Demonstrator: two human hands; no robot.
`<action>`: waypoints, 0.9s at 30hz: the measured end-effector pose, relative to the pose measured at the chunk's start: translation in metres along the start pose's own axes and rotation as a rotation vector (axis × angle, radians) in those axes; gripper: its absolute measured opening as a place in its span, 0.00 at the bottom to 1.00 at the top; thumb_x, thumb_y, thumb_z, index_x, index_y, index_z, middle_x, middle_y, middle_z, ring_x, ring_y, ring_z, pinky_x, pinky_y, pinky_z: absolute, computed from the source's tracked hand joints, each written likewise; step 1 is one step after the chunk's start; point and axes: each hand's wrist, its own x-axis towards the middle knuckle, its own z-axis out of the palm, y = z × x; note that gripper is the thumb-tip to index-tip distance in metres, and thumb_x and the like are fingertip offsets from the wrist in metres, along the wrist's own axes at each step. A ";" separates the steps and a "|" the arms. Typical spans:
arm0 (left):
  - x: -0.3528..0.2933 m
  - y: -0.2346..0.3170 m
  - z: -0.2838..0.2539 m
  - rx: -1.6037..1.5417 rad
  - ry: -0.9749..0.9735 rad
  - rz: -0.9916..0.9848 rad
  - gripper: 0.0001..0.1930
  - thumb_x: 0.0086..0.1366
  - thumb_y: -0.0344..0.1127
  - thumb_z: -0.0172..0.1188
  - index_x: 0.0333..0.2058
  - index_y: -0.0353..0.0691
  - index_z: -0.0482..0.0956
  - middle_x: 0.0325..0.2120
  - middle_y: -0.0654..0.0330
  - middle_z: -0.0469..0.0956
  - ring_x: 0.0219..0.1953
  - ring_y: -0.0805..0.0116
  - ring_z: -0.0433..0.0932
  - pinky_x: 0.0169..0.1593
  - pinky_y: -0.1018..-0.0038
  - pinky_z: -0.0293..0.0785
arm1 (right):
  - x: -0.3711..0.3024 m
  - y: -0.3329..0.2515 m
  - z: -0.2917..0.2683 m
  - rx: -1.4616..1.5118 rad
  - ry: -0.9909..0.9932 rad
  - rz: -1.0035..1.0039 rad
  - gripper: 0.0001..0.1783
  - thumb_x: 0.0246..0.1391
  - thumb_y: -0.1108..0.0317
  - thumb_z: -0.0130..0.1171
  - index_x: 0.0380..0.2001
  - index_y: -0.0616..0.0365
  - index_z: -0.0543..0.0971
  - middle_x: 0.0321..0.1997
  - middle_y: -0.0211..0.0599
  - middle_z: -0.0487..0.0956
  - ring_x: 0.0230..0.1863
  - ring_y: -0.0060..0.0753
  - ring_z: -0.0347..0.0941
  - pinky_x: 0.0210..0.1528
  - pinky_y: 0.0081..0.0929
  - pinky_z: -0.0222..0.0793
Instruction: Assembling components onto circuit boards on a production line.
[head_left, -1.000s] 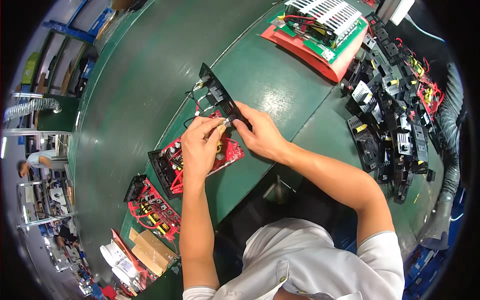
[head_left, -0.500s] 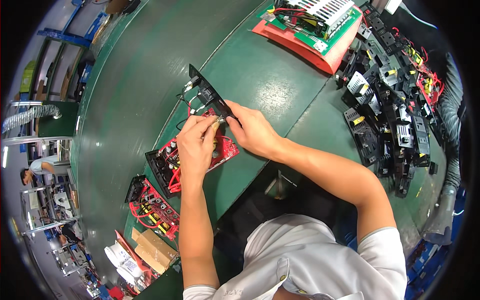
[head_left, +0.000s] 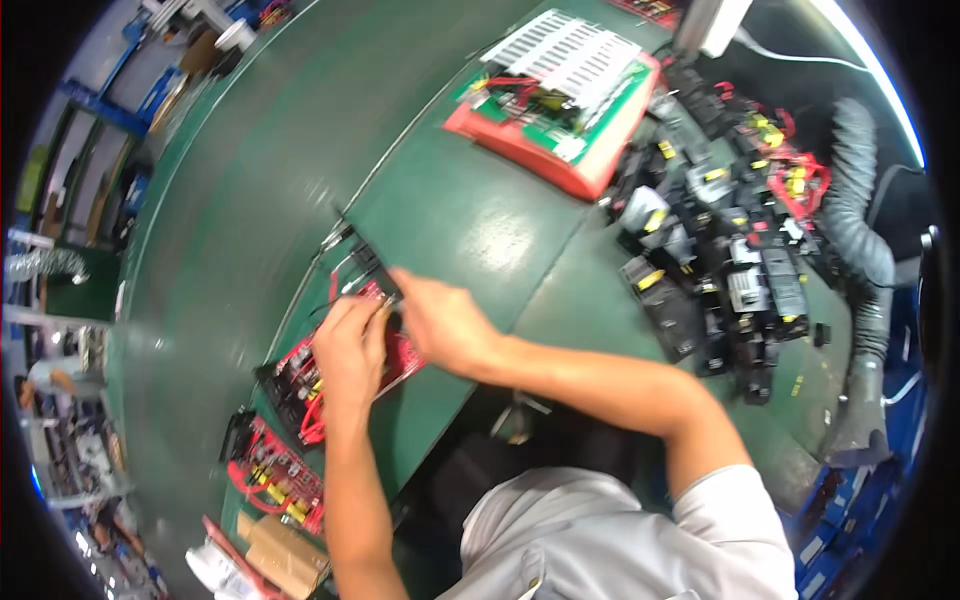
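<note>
Over a red circuit board (head_left: pixel 402 358) with a black end piece, both hands are close together. My right hand (head_left: pixel 445 322) is closed on the near end of a narrow black panel (head_left: pixel 366 260), which stands edge-on and carries wires and small sockets. My left hand (head_left: pixel 348 345) is closed in a pinch beside that end of the panel; what lies between its fingertips is too small and blurred to name. Red and dark wires run from the panel toward the board. Nearer me lies a second red board (head_left: pixel 285 470) with yellow parts and red wires.
A green board with a white slotted cover (head_left: pixel 565 55) rests on a red-orange support (head_left: pixel 560 172) at the back. Many black panels (head_left: pixel 715 300) are heaped at the right, beside a grey flexible duct (head_left: pixel 855 240). Cardboard (head_left: pixel 285 555) lies at the lower left.
The whole view has shifted, so the bench things appear further left and the picture is more blurred. Both hands stay together at the panel's near end, with the same grips.
</note>
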 end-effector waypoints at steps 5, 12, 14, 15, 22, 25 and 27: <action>-0.004 0.000 0.007 -0.073 0.014 0.013 0.04 0.59 0.23 0.61 0.33 0.28 0.80 0.26 0.51 0.77 0.26 0.60 0.76 0.32 0.70 0.70 | -0.007 -0.004 -0.003 0.041 -0.008 -0.050 0.25 0.54 0.77 0.52 0.57 0.69 0.68 0.35 0.59 0.77 0.37 0.63 0.74 0.39 0.49 0.71; -0.019 0.001 -0.002 -0.443 0.008 -0.299 0.21 0.57 0.23 0.65 0.51 0.32 0.76 0.34 0.61 0.75 0.30 0.73 0.74 0.36 0.78 0.72 | -0.006 -0.007 -0.009 -0.141 0.014 -0.070 0.22 0.53 0.72 0.55 0.53 0.64 0.73 0.44 0.53 0.78 0.52 0.56 0.70 0.54 0.47 0.64; -0.025 -0.014 -0.003 -0.891 -0.002 -0.400 0.29 0.69 0.44 0.55 0.62 0.32 0.64 0.46 0.54 0.74 0.47 0.66 0.75 0.54 0.73 0.70 | -0.002 0.004 -0.005 -0.199 -0.052 -0.063 0.21 0.52 0.70 0.57 0.50 0.64 0.73 0.44 0.55 0.77 0.51 0.58 0.70 0.53 0.48 0.65; -0.023 -0.006 -0.009 -1.062 0.018 -0.498 0.32 0.73 0.52 0.49 0.65 0.32 0.59 0.50 0.50 0.73 0.52 0.62 0.74 0.60 0.70 0.68 | 0.001 0.004 -0.008 -0.250 -0.097 -0.024 0.23 0.49 0.69 0.60 0.50 0.66 0.72 0.44 0.58 0.76 0.51 0.61 0.70 0.51 0.50 0.66; -0.008 0.006 -0.018 -1.333 -0.043 -0.409 0.43 0.71 0.67 0.33 0.69 0.34 0.48 0.59 0.44 0.67 0.61 0.55 0.67 0.67 0.63 0.58 | 0.006 -0.022 -0.052 0.053 -0.045 0.131 0.21 0.56 0.63 0.65 0.48 0.66 0.76 0.40 0.42 0.81 0.38 0.35 0.78 0.41 0.31 0.73; -0.013 0.001 -0.014 -1.296 -0.018 -0.424 0.43 0.71 0.68 0.32 0.68 0.33 0.48 0.57 0.44 0.67 0.60 0.56 0.69 0.66 0.64 0.60 | 0.001 -0.042 -0.040 0.378 -0.377 0.465 0.18 0.62 0.57 0.59 0.43 0.63 0.79 0.35 0.31 0.81 0.33 0.20 0.76 0.34 0.21 0.70; -0.014 0.004 -0.013 -1.292 -0.023 -0.416 0.42 0.72 0.66 0.32 0.68 0.33 0.48 0.58 0.44 0.67 0.60 0.56 0.68 0.66 0.64 0.60 | -0.001 -0.047 -0.030 0.451 -0.464 0.537 0.14 0.62 0.59 0.59 0.39 0.61 0.79 0.31 0.29 0.81 0.30 0.20 0.75 0.32 0.19 0.69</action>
